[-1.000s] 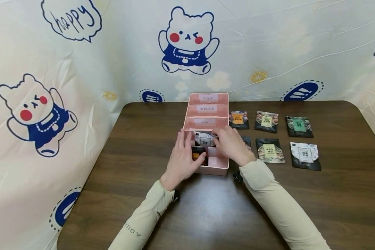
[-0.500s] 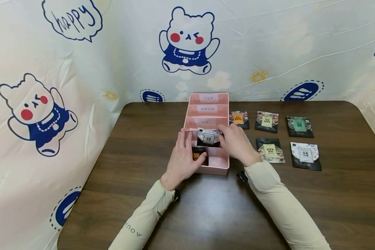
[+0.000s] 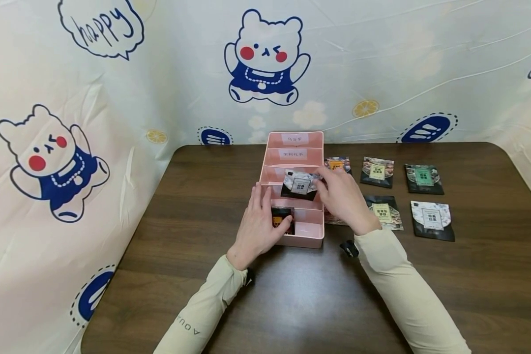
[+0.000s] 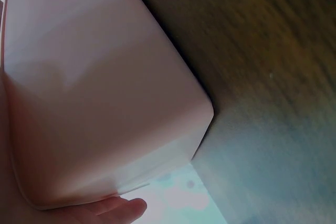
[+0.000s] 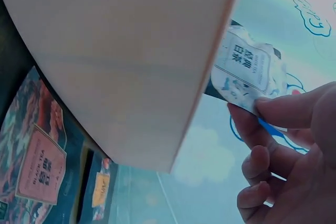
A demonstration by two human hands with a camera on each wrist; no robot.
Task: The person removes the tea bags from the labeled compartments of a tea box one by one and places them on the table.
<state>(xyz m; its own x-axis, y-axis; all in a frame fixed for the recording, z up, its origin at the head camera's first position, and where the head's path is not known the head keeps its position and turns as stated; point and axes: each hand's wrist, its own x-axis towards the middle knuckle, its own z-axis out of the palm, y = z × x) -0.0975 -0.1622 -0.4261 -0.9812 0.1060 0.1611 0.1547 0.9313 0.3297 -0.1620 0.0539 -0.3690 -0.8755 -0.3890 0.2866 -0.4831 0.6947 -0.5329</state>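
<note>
In the head view, a white and black tea sachet is pinched at its right side by my right hand, over the middle of a pink divided box. Thumb and index finger grip the sachet in the right wrist view, just above the box rim. My left hand rests along the box's left edge, fingers extended and thumb reaching over the nearest compartment. Beside that thumb, a black sachet with an orange label sits in the nearest compartment, partly hidden.
Right of the box lie several tea sachets, including a green-labelled one, a white one and a pale yellow-labelled one. A pink-labelled BLACK TEA sachet lies close against the box. Paper labels mark the far compartments.
My right hand has drawn the white and black sachet up out of its compartment, moving it away from me and slightly right. The left hand stays put on the box.
</note>
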